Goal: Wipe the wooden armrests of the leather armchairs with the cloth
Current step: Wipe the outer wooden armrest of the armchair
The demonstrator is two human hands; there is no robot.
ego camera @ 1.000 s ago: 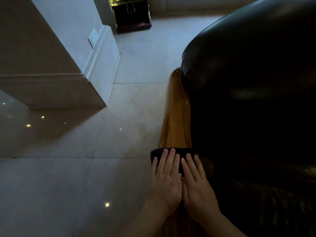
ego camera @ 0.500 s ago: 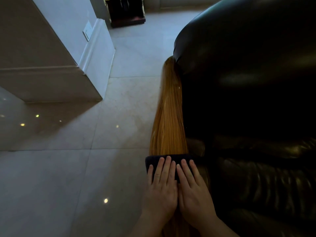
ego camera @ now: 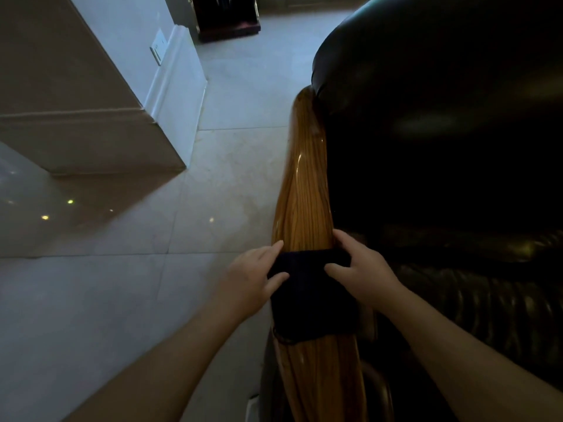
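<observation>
Head view: hands at work on one armrest.
Cloth (ego camera: 310, 287): dark, draped across the wooden armrest (ego camera: 304, 202), near its middle.
Left hand (ego camera: 249, 281): thumb and fingers pinch the cloth's left edge.
Right hand (ego camera: 362, 272): fingers curled, gripping the cloth's right edge.
Armchair (ego camera: 441, 123): black leather, right of the armrest.
Floor (ego camera: 122, 269): pale glossy tiles, left.

left hand (ego camera: 247, 277) and right hand (ego camera: 364, 271) spread apart, gripping.
</observation>
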